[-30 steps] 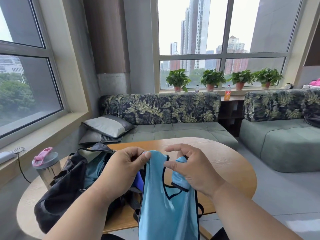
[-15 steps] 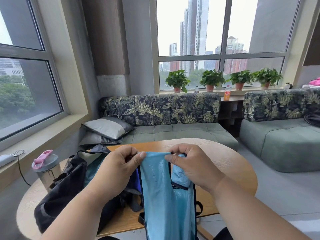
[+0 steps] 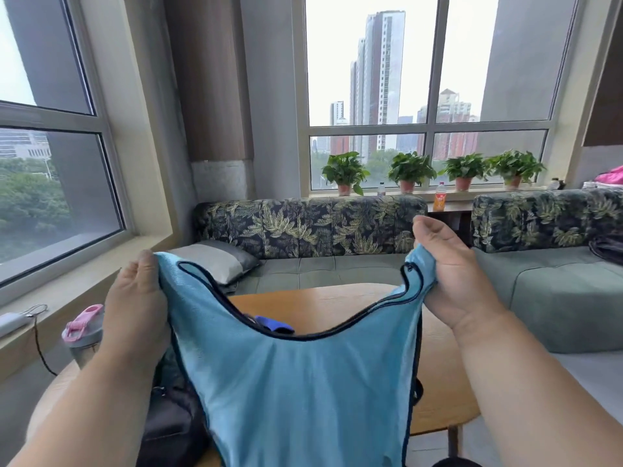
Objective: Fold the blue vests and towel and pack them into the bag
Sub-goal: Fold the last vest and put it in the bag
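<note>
Round wooden table (image 3: pixel 340 299) ahead of us, set in a window corner with a leaf-print sofa (image 3: pixel 310 224) behind it, four potted plants (image 3: pixel 409 170) on the sill and a pink-lidded bottle (image 3: pixel 82 326) at the table's left edge. We've got the light blue vest (image 3: pixel 296 392) up in front of us over the table, our left hand (image 3: pixel 136 308) pinching one shoulder strap, our right hand (image 3: pixel 445 264) gripping the other. The black bag (image 3: pixel 172 419) lies underneath on the left, mostly hidden. Half a second back our hands were nearly touching with the vest bunched narrow; now they're well apart and the neckline is stretched open.
</note>
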`<state>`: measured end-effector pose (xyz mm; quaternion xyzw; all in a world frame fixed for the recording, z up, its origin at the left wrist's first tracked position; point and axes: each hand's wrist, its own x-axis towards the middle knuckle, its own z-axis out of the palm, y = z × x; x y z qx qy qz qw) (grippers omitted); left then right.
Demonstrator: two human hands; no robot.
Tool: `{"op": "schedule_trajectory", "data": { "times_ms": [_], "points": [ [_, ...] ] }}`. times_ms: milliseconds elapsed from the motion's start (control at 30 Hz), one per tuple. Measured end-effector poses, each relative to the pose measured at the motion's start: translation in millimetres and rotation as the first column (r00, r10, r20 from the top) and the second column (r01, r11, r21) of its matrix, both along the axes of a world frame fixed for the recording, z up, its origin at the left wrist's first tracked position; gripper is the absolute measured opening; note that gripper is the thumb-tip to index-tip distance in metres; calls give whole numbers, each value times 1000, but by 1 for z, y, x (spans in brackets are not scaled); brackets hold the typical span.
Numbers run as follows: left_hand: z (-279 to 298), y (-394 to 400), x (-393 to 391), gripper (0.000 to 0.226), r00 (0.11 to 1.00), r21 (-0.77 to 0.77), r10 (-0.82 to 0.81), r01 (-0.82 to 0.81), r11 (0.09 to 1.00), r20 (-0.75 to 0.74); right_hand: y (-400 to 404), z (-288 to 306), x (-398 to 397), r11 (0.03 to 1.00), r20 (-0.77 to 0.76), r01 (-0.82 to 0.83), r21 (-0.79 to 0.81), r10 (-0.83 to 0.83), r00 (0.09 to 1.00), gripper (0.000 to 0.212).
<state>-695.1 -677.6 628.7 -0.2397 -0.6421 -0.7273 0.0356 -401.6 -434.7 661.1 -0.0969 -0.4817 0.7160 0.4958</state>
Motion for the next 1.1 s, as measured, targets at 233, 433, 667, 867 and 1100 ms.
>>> {"op": "schedule_trajectory", "data": {
  "times_ms": [233, 433, 667, 867, 1100],
  "points": [
    [7, -9, 10, 40, 997, 98, 74, -74, 992, 5, 5, -9, 0, 996, -48, 49, -72, -53, 997, 7],
    [26, 4, 37, 32, 967, 314, -225, 179, 932, 116, -4, -3, 0, 989, -86, -50, -138, 38, 996, 8],
    [4, 45, 80, 42, 873, 184, -473, 449, 874, 116, -44, -18, -28, 923, -56, -367, -115, 363, 930, 16],
    [-19, 64, 112, 40, 737, 88, -671, 665, 741, 77, -61, -31, -37, 873, 68, -485, 56, 482, 874, 16],
    [-38, 71, 132, 29, 611, 197, -775, 750, 632, 159, -68, -36, -41, 872, 283, -304, 383, 203, 937, 13]
  ]
}}
